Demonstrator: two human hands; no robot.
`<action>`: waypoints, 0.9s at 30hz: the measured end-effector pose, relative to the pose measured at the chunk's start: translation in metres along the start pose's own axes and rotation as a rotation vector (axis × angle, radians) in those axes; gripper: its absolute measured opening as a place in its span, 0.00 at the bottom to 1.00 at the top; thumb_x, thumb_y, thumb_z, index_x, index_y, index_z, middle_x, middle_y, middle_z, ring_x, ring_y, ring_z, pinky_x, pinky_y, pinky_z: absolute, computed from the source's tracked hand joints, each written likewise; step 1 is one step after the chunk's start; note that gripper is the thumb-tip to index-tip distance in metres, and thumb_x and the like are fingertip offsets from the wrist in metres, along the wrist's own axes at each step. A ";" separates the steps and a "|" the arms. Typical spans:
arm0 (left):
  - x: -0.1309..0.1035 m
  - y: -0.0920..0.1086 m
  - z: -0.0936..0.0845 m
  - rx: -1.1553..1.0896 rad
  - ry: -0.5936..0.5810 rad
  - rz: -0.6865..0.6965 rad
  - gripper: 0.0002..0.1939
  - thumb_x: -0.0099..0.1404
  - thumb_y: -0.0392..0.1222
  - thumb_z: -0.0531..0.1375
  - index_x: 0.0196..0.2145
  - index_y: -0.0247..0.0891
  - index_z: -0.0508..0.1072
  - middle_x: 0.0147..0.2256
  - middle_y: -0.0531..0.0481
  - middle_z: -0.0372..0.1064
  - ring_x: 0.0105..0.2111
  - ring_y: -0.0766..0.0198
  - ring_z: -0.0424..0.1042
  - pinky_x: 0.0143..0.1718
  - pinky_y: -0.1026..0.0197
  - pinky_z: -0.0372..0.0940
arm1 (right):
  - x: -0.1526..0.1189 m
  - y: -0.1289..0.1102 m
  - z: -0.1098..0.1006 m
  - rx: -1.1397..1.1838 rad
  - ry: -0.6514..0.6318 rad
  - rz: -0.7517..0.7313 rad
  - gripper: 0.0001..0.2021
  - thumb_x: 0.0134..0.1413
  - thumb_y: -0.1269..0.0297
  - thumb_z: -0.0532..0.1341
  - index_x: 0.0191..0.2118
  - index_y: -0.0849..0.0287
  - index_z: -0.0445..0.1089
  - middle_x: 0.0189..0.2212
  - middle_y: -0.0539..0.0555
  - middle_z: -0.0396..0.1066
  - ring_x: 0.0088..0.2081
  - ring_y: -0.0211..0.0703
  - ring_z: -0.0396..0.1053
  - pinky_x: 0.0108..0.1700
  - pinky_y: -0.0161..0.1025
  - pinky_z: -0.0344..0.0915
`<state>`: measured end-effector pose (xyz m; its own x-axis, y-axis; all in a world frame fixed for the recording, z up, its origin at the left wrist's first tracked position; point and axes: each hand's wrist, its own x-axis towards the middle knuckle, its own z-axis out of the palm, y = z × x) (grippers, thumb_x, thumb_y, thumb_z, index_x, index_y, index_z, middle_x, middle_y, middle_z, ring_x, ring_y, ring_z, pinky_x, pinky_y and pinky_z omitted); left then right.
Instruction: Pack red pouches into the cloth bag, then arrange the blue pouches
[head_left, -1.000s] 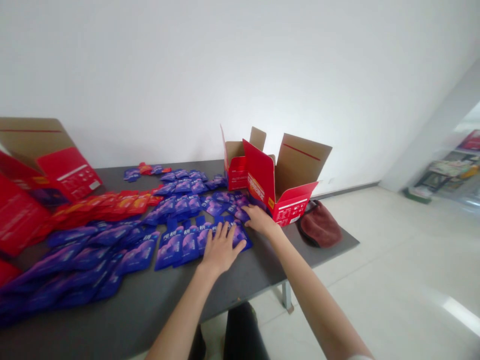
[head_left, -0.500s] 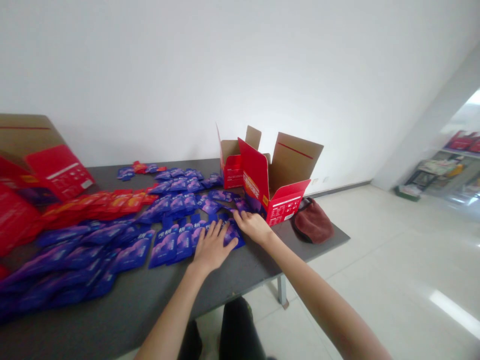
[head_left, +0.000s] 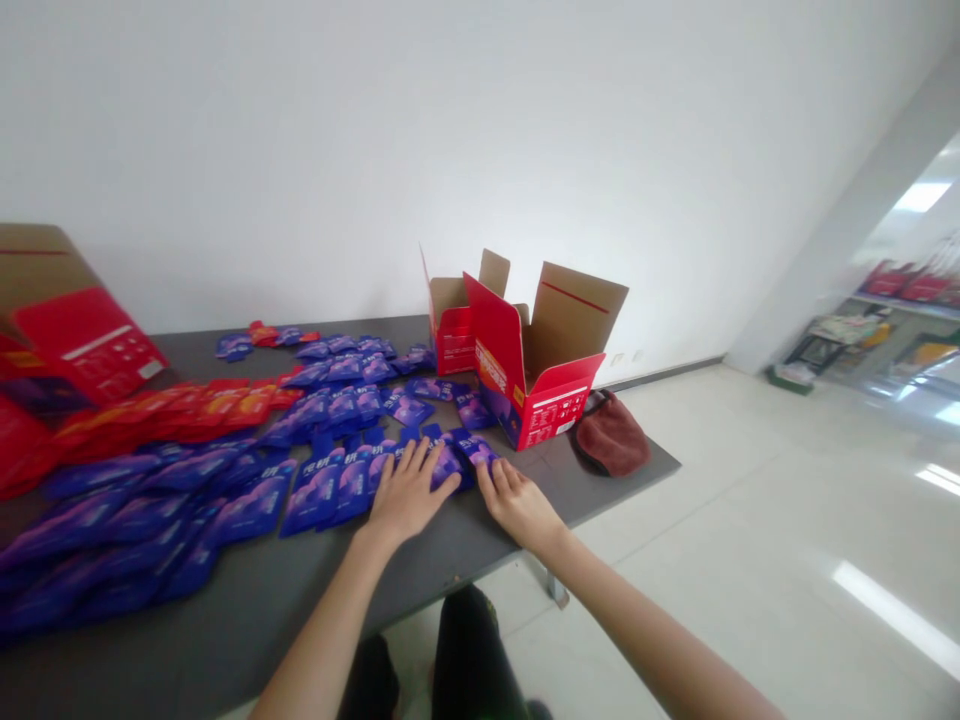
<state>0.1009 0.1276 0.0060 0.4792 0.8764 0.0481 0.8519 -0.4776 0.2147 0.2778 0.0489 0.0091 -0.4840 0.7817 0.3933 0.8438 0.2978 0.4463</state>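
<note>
My left hand [head_left: 407, 497] lies with fingers spread on a row of overlapping purple sachets [head_left: 351, 487] near the table's front edge. At the right end of that row, my right hand [head_left: 520, 503] pinches the lower corner of one purple sachet [head_left: 475, 449]. That sachet lies tilted against the end of the row. Just behind my hands are a few loose purple sachets [head_left: 409, 407]. An open red carton [head_left: 551, 405] with its flaps raised stands to the right of them, its inside mostly hidden from me.
Piles of purple [head_left: 142, 530] and red sachets [head_left: 217, 405] cover the left of the table [head_left: 322, 610]. A second open carton [head_left: 455, 340] stands behind the first, and another [head_left: 90, 345] at far left. A brown cloth [head_left: 613, 437] lies near the right edge.
My right hand has come down and toward me from beside the carton, bringing a purple sachet to the row's end. My left hand stays on the row. The view has shifted slightly.
</note>
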 end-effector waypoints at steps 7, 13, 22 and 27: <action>0.000 -0.001 0.002 0.004 0.020 0.013 0.35 0.63 0.62 0.39 0.61 0.41 0.49 0.63 0.46 0.41 0.63 0.52 0.38 0.59 0.44 0.39 | 0.023 -0.004 -0.003 0.138 -0.213 0.037 0.16 0.54 0.79 0.51 0.49 0.74 0.63 0.40 0.72 0.70 0.45 0.53 0.68 0.41 0.43 0.69; 0.000 -0.002 0.002 0.003 0.011 0.026 0.35 0.64 0.62 0.38 0.61 0.40 0.49 0.63 0.46 0.40 0.63 0.53 0.37 0.59 0.44 0.39 | 0.024 0.010 -0.014 0.385 -0.179 0.026 0.12 0.60 0.64 0.50 0.40 0.62 0.68 0.34 0.59 0.71 0.38 0.44 0.70 0.41 0.38 0.66; 0.000 -0.002 0.003 0.014 0.017 0.029 0.35 0.63 0.63 0.37 0.61 0.40 0.50 0.63 0.45 0.41 0.63 0.51 0.38 0.59 0.43 0.40 | 0.046 0.017 0.006 0.666 -0.183 0.200 0.11 0.59 0.65 0.54 0.44 0.60 0.68 0.43 0.57 0.69 0.44 0.42 0.69 0.45 0.35 0.62; 0.000 -0.002 0.003 0.021 0.024 0.032 0.35 0.64 0.63 0.37 0.61 0.40 0.50 0.63 0.46 0.42 0.63 0.52 0.38 0.59 0.43 0.39 | 0.051 0.016 0.003 0.615 -0.199 0.234 0.11 0.61 0.64 0.51 0.42 0.59 0.69 0.44 0.56 0.68 0.43 0.38 0.68 0.44 0.33 0.61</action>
<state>0.1000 0.1285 0.0027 0.5013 0.8617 0.0783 0.8407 -0.5065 0.1917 0.2673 0.0951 0.0335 -0.2704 0.9318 0.2422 0.9277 0.3195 -0.1933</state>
